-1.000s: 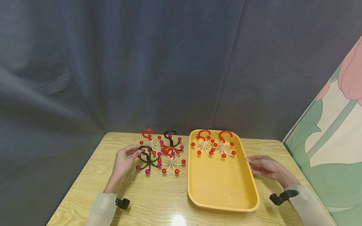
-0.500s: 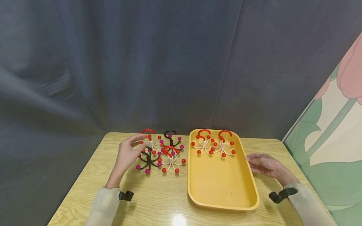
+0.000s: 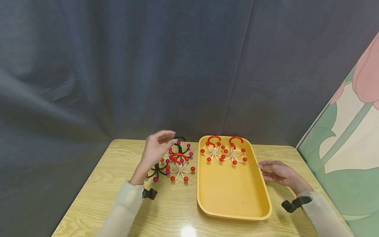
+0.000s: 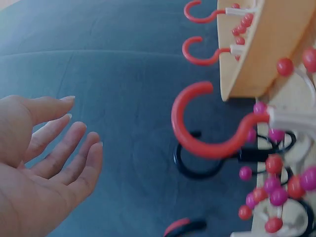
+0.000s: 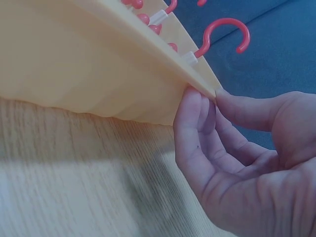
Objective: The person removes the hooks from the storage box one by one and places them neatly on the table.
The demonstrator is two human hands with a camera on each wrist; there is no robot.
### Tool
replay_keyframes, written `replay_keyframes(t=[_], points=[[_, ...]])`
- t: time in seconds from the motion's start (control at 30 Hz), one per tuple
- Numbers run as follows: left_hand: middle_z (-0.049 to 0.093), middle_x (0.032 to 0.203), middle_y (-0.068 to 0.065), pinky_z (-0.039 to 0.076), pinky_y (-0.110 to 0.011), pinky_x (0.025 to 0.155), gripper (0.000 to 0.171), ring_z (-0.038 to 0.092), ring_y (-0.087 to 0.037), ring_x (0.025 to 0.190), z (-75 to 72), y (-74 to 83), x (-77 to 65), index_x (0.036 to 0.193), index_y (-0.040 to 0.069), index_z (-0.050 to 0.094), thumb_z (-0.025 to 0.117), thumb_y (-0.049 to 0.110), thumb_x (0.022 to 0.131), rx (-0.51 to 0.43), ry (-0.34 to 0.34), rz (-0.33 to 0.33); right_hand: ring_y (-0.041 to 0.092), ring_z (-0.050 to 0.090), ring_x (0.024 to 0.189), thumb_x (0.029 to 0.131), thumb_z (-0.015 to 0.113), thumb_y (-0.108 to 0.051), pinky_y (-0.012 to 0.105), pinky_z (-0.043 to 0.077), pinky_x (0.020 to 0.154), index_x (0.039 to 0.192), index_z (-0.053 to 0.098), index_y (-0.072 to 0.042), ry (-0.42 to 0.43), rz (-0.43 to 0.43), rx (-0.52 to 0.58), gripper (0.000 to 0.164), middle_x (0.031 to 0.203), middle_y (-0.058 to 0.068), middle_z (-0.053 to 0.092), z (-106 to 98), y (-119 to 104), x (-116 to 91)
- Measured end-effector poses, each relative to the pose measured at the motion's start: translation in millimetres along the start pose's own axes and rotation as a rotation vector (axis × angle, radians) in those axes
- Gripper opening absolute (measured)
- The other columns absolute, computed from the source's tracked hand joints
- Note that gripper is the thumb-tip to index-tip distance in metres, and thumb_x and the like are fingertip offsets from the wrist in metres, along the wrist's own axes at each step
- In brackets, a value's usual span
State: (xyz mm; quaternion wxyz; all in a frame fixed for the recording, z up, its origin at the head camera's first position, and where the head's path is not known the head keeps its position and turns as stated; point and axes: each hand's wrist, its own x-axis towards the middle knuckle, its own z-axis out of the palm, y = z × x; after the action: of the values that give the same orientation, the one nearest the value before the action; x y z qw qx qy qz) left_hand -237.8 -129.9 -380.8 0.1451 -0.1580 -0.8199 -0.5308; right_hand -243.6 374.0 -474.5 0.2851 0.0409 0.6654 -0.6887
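My left hand [image 3: 155, 149] is raised over the group of multi-arm hangers on the left, its fingers loosely bent and holding nothing. Nearest its fingertips is the back black hanger [image 3: 180, 150] with magenta balls. A white hanger with a red hook [image 3: 180, 168] stands in front of it, and another black hanger [image 3: 157, 167] is partly covered by the hand. The left wrist view shows bare fingers [image 4: 74, 148] apart from the red hook [image 4: 212, 148]. My right hand [image 3: 276, 172] pinches the right rim of the yellow tray [image 3: 234, 194] between thumb and fingers.
Inside the tray's far end stand two white hangers [image 3: 214, 152] with red hooks and red balls. A wooden table [image 3: 103, 200] carries everything. Behind it hangs a dark curtain [image 3: 177, 72]; a flower-patterned panel [image 3: 349, 141] borders the right side.
My left hand has let go of the front-left black hanger's hook, lifted, and moved right and back across the group. My right hand stays at the tray rim.
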Motion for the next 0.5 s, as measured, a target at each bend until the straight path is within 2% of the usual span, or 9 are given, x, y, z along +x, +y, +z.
replay_keyframes(t=[0.17, 0.37, 0.5], points=[[0.078, 0.120, -0.011, 0.062, -0.044, 0.100, 0.027, 0.075, -0.027, 0.113, 18.2, 5.9, 13.6, 0.122, 0.012, 0.076, 0.079, 0.019, 0.096, -0.025, -0.010, -0.017, 0.014, 0.074, 0.092, 0.109, 0.057, -0.011, 0.031, 0.065, 0.088, 0.118, 0.069, -0.008, -0.001, -0.006, 0.002, 0.015, 0.104, 0.000, 0.077, 0, -1, 0], [0.077, 0.120, -0.015, 0.062, -0.041, 0.100, 0.031, 0.074, -0.028, 0.113, 46.8, 9.3, 27.4, 0.125, 0.009, 0.074, 0.079, 0.020, 0.096, -0.082, -0.062, -0.068, 0.012, 0.074, 0.091, 0.109, 0.056, -0.010, 0.031, 0.065, 0.087, 0.114, 0.071, -0.010, -0.009, -0.013, 0.011, 0.015, 0.102, -0.001, 0.078, -1, 1, -1], [0.076, 0.121, -0.014, 0.062, -0.041, 0.097, 0.033, 0.075, -0.028, 0.112, 69.4, 11.0, 34.8, 0.127, 0.009, 0.074, 0.079, 0.022, 0.096, -0.061, -0.079, -0.087, 0.013, 0.074, 0.090, 0.109, 0.057, -0.011, 0.031, 0.065, 0.088, 0.115, 0.071, -0.011, 0.003, -0.009, 0.006, 0.015, 0.102, -0.001, 0.078, -2, 2, 0]])
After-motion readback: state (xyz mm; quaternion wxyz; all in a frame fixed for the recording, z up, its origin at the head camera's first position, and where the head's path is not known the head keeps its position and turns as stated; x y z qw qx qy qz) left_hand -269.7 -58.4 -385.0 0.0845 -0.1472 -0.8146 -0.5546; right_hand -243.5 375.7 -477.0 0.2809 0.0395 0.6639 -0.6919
